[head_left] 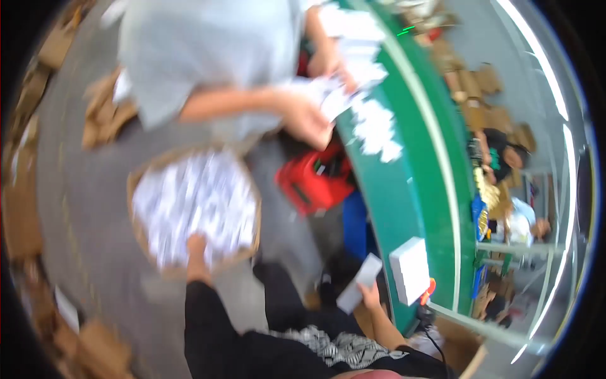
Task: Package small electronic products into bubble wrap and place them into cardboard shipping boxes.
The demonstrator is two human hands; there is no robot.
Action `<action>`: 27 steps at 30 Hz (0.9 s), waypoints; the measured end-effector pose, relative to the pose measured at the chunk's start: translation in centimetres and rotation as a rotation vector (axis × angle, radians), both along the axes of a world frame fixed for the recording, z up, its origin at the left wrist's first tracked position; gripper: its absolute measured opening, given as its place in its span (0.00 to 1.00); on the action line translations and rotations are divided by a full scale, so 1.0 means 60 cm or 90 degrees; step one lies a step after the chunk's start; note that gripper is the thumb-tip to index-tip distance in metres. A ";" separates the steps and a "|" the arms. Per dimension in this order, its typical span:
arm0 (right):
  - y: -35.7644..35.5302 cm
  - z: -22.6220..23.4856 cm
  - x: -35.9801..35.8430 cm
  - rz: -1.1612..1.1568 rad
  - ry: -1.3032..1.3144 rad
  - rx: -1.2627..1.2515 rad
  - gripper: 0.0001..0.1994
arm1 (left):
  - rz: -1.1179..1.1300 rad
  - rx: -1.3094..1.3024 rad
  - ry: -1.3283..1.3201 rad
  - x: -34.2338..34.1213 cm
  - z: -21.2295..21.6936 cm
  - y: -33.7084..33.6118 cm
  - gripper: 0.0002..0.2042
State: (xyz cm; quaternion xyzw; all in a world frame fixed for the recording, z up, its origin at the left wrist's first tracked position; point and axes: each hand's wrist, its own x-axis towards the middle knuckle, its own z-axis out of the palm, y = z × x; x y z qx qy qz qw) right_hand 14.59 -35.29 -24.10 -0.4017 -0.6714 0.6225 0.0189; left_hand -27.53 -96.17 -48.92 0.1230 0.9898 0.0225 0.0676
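My left hand (197, 256) reaches down into a brown cardboard box (140, 246) full of small white packets (189, 199); its fingers are buried among them, so the grip is hidden. My right hand (368, 294) holds a flat white packet (358, 283) just left of the green conveyor belt (410, 189). The picture is blurred by motion.
A person in a grey shirt (208, 50) stands opposite, both hands on white packets at the belt's edge. More white packets (375, 129) lie on the belt, and a white box (410, 268) sits nearer me. A red crate (315, 180) stands below. Cardboard boxes line the floor at left.
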 end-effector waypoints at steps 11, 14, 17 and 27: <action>-0.042 0.046 0.159 -0.078 -0.250 0.110 0.32 | 0.415 0.078 -0.226 -0.005 0.046 0.156 0.27; -0.052 0.091 0.149 -0.052 -0.226 0.080 0.33 | 0.423 0.170 -0.179 0.015 0.092 0.123 0.21; -0.018 0.143 0.189 -0.014 -0.228 0.096 0.34 | 0.418 0.340 -0.139 0.073 0.154 0.132 0.16; 0.141 0.308 0.337 -0.048 0.019 0.059 0.43 | 0.151 0.705 -0.168 0.392 0.600 0.496 0.21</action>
